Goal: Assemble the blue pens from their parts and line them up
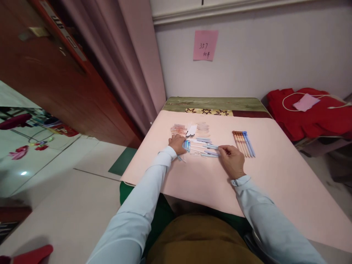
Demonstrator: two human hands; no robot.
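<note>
My right hand (232,159) is closed, thumb and forefinger pinching the end of a light blue pen barrel (211,146). Several similar pale blue barrels lie beside it, above and below. To the left, my left hand (177,144) rests low over the table with its fingers curled, beside a short row of bright blue cylinders (187,146). Whatever its fingertips hold is hidden. Thin white sticks (196,145) lie between the cylinders and the barrels. Beyond my left hand are a brownish-pink bundle of small parts (178,129), white dark-tipped pieces (191,130) and a clear pinkish bundle (203,129).
Right of my right hand, several pens (243,144) with brown or blue tops lie in a row. A pink sheet (275,190) covers the table (214,102). Beyond its right side is a red cloth heap (305,117); a wooden door (82,84) and curtain (132,47) stand left.
</note>
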